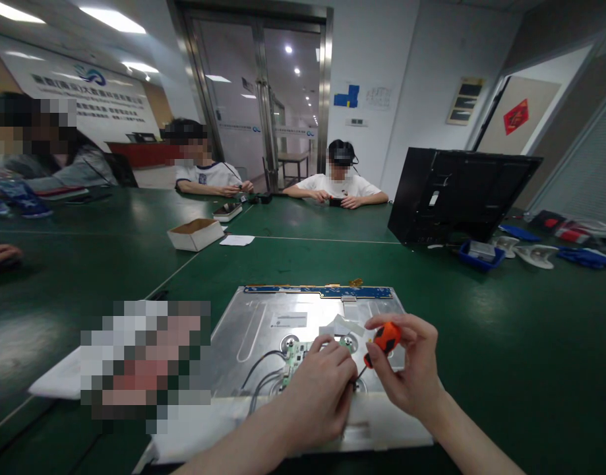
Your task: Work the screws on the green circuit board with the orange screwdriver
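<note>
The right hand (414, 366) is gripping a screwdriver (388, 337) slanting down-left toward the left hand (327, 379), which is partly covering the circuit board (295, 355), its grasp hidden.

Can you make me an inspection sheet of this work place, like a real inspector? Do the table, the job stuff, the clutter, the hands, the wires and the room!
Surface: green table, shiny, with pale seam lines.
Job's things: metal panel lying flat; blue circuit strip along its far edge; green circuit board partly covered.
Clutter: white open box, paper, blue tray, black monitor-like housing.
Hands: right hand grips an orange-and-black screwdriver; left hand is over the green circuit board, fingertips partly hidden.
Cables: dark cables at the board's left side.
Surroundings: glass doors; people seated across the table.
</note>
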{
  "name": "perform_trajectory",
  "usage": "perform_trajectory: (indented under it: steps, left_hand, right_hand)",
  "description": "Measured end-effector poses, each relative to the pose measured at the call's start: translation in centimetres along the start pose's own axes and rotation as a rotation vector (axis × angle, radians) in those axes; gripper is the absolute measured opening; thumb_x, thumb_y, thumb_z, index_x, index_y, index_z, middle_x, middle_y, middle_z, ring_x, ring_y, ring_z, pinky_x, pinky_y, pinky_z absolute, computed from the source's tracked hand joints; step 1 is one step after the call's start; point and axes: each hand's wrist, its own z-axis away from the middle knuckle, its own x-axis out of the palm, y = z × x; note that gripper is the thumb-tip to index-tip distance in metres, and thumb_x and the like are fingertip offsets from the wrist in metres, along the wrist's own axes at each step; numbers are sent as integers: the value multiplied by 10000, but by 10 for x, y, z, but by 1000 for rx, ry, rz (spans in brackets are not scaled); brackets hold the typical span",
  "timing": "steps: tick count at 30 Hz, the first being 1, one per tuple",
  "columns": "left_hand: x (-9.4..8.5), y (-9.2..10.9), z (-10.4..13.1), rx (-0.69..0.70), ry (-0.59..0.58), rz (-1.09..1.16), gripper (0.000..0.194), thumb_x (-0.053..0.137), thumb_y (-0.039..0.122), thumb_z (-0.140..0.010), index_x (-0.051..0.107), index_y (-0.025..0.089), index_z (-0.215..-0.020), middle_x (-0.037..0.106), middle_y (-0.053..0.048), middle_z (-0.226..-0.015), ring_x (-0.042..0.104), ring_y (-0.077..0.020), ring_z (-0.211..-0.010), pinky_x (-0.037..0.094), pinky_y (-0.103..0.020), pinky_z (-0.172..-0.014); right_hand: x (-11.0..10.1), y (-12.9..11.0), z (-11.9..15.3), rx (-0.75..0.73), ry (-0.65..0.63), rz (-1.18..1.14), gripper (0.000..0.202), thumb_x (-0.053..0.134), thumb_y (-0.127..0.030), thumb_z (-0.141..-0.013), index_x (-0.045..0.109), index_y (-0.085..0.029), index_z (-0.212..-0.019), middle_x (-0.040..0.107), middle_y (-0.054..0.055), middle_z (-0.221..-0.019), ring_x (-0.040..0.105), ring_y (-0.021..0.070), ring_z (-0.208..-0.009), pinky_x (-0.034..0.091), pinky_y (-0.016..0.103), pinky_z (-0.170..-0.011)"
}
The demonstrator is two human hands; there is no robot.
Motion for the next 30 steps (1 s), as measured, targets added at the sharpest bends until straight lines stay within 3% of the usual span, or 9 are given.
perform_trajectory:
  steps: [5,13,17,23,26,30]
  left_hand:
    - [-1,2,0,-9,2,-19,150,543,139,-839,618,208,-949,676,-74,-988,604,-259,-968,359,-469,-1044]
    - [-1,2,-1,-9,2,-28,84,548,147,-825,601,197,-869,667,-67,-944,603,-246,-924,370,-468,-1031]
    - [-1,2,-1,-9,12,-20,95,545,134,-816,599,191,-868,670,-64,-942,605,-239,-917,371,-466,-1028]
    - [-1,1,-1,-8,0,3,142,543,131,-807,611,198,-912,677,-74,-990,602,-257,-973,366,-472,-1038]
    - [-1,1,-1,-12,-3,9,155,543,129,-811,625,194,-925,677,-78,-1004,600,-256,-977,364,-472,-1040]
    - [-2,3,-1,-16,-6,9,165,535,128,-824,639,184,-939,677,-85,-1009,598,-259,-989,356,-475,-1044]
  right_hand:
    - [-1,-1,-2,-20,-29,4,353,543,-151,-953,418,-233,-1272,628,68,-996,601,126,-619,546,244,-499]
    - [-4,-1,-5,-1,-114,23,382,417,-131,-1001,433,-244,-1366,618,108,-1099,664,184,-818,601,275,-564]
    - [-6,-2,-6,31,-160,-21,405,402,-134,-1011,404,-231,-1404,655,117,-1130,678,163,-765,590,255,-554]
    - [0,2,-1,-3,-48,-35,390,596,-183,-948,423,-235,-1293,660,75,-1023,637,129,-624,557,233,-501]
    - [4,2,2,39,4,-59,397,588,-146,-937,398,-244,-1272,653,66,-1022,633,122,-621,551,230,-506]
    - [3,1,1,26,-19,-72,412,549,-107,-938,385,-232,-1293,649,89,-1095,616,109,-632,560,241,-549]
